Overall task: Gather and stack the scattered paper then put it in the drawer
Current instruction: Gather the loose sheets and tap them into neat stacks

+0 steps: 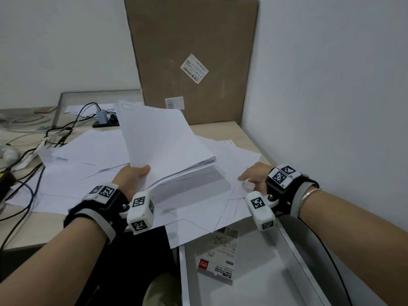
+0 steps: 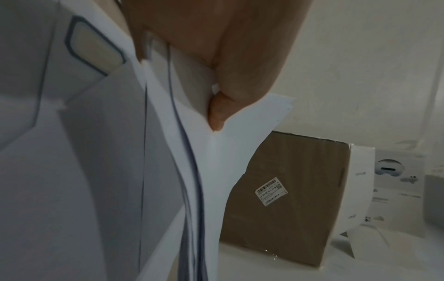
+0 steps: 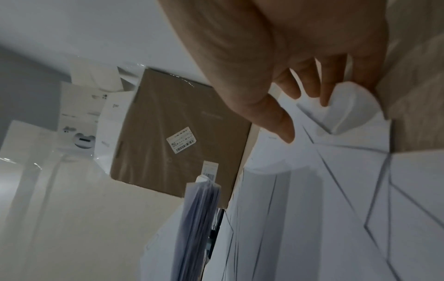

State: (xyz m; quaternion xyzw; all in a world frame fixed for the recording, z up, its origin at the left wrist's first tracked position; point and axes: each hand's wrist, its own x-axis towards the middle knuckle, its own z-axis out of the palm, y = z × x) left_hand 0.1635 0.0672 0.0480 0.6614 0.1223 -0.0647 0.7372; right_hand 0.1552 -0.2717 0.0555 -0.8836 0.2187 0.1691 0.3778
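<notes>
My left hand (image 1: 136, 173) grips a thick stack of white paper (image 1: 163, 140) by its near edge, thumb on top, holding it tilted above the desk. In the left wrist view the thumb (image 2: 216, 114) presses on the stack (image 2: 204, 180). Several loose sheets (image 1: 88, 155) lie spread over the desk under and around the stack. My right hand (image 1: 247, 180) is at the desk's right side, fingers curled round the bent-up corner of a loose sheet (image 3: 348, 108). The open white drawer (image 1: 184, 272) is below the desk edge, near my right forearm.
A tall cardboard box (image 1: 192, 51) stands against the back wall. Cables and a power strip (image 1: 103, 122) clutter the left of the desk. A sticker pack (image 1: 218, 261) lies in the drawer. A white wall runs close along the right.
</notes>
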